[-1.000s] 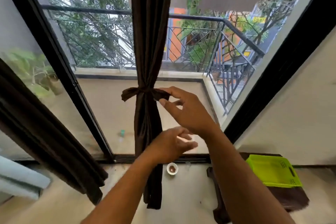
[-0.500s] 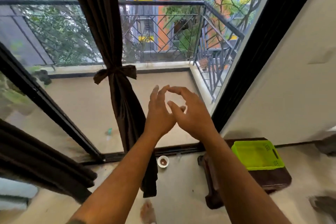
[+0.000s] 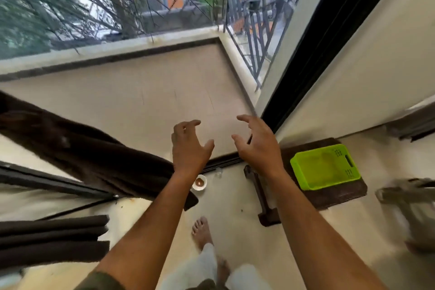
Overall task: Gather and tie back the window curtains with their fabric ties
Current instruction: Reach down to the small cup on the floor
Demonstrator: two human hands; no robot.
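The dark brown curtain slants across the left of the view, its lower end reaching the floor by my left forearm. Its tie and knot are out of view. A second dark brown curtain lies bunched at the lower left edge. My left hand and my right hand hover side by side in front of the window glass, apart from the curtain. Both hands are empty with curled, spread fingers.
A lime green plastic basket sits on a low dark wooden stool at the right. A small white cup stands on the floor by the window track. My bare feet show below. The black window frame rises at the right.
The view has swung down and to the right, so the tied curtain has slid to the left edge and its knot left view. My hands, close together before, have moved apart.
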